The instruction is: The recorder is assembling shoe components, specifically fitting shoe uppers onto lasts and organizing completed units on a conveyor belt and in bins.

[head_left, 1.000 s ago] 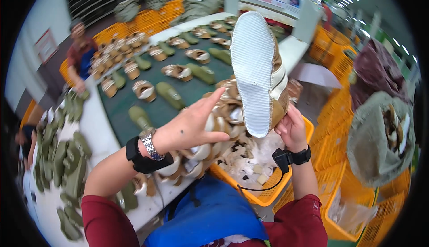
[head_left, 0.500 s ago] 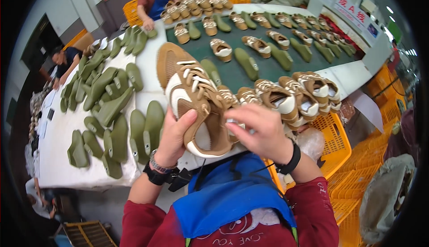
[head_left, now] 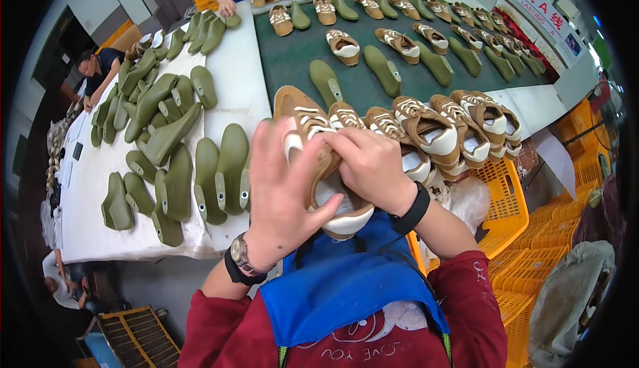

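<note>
A brown-and-white lace-up shoe [head_left: 311,116] is in front of me at the near table edge, toe pointing away, its opening toward my body. My right hand [head_left: 374,170] pinches the rim of the opening on its right side. Blurred by motion, my left hand [head_left: 276,185] is spread over the shoe's left side, covering part of it. Its thumb reaches across the opening; whether it touches is unclear. Right beside my right hand, several similar shoes [head_left: 426,128] stand in a row, some stacked.
Many green shoe lasts [head_left: 160,135] lie on the white table [head_left: 233,68] at left. Shoes and lasts line a green conveyor belt [head_left: 299,48] ahead. Orange crates [head_left: 506,201] are stacked at right. A co-worker's hand [head_left: 227,7] rests at the table's far side; another person sits far left.
My left hand has let go of the shoe's side and opened over it. The shoe is lower and farther right. My right hand has moved onto the rim of its opening.
</note>
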### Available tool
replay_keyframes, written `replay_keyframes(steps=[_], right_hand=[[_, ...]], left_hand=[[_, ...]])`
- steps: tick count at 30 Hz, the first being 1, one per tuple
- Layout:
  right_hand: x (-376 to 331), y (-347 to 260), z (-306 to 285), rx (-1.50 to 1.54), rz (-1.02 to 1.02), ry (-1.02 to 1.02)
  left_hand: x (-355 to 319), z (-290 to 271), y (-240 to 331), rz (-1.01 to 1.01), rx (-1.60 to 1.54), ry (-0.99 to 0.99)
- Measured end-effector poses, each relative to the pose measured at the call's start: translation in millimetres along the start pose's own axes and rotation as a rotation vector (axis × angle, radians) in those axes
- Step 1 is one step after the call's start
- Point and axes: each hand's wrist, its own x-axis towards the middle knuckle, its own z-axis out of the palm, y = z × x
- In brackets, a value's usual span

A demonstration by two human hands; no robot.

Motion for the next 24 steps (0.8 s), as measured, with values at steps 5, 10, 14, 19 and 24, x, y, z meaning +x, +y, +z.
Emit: replay_keyframes(steps=[5,10,14,19,24], right_hand=[[4.3,-12.7,-11.1,0.192,-0.052,-0.110],[5.5,-10.9,-14.5,0.425,0.028,-0.221],[5.5,-16.5,-11.6,0.683,0.181,-0.272],[7.3,-18.4,-13.1,0.833,0.319,-0.355],[6.6,-18.1,-14.5,0.879,0.367,-0.370]], left_hand=[[-3.8,-5.9,-12.9,0.025,0.019,-0.342],[-14.7,-7.6,-24.8,-0.174,-0.283,-0.162],[-18.9,-3.8,-22.0,-0.465,-0.648,-0.048],[-15.7,-5.8,-13.1,-0.592,-1.076,-0.039],[-17.9,-2.9,-12.4,-0.602,-1.106,-0.019]])
